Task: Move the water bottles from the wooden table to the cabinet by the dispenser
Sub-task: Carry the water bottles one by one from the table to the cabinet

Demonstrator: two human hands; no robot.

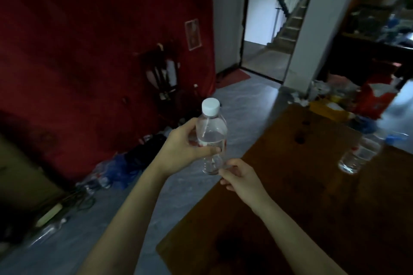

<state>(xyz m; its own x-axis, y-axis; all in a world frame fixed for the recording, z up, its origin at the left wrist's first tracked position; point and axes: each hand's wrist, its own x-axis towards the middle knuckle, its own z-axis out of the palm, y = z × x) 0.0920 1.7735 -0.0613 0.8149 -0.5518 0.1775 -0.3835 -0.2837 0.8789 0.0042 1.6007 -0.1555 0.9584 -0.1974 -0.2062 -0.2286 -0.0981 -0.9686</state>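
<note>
A clear water bottle [211, 131] with a white cap is upright in the air, just past the left edge of the wooden table [290, 196]. My left hand [185, 147] is wrapped around its middle. My right hand [238, 176] touches the bottle's base with its fingertips, fingers curled. A second clear water bottle [359, 154] stands blurred on the table at the right. The cabinet and the dispenser are not in view.
A red curtain [89, 51] covers the wall at left, with a dark chair [165, 78] and bags and bottles [111, 174] on the floor below it. Boxes and clutter [357, 100] fill the table's far end. An open doorway [268, 29] leads to stairs.
</note>
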